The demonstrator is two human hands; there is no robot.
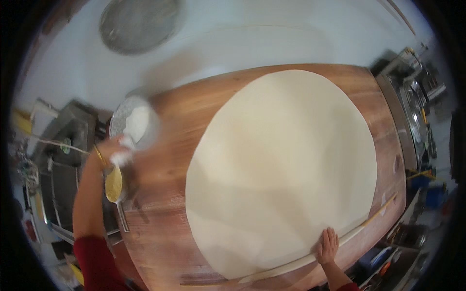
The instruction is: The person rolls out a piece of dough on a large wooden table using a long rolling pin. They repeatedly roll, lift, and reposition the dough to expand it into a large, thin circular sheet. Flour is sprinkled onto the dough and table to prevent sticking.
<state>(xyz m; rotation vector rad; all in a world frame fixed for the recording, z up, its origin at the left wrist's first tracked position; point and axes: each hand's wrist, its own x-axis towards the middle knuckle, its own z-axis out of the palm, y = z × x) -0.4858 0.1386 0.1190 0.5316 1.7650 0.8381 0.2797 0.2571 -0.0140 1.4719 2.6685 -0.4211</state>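
A huge, thin, pale round sheet of dough (281, 169) covers much of the wooden table (165, 194). Along its near edge runs a long thin rolling pin (379, 212), with dough lapped over its middle. My right hand (328, 246) rests flat on the dough edge there, fingers stretched out. At the left, my left hand (114, 147) grips a white cloth-like bundle (122, 156), blurred by motion. Beside it stands a bowl (116, 121) of white flour (138, 121). Just nearer, a long-handled metal scoop (124, 219) holds yellow powder (114, 184).
A pale wall (252, 43) bounds the table's far side, with a round grey disc (138, 24) on it. Left of the table is a metal sink (63, 179). A metal counter (405, 126) with kitchenware adjoins the right edge. Shelves with containers (407, 235) sit at lower right.
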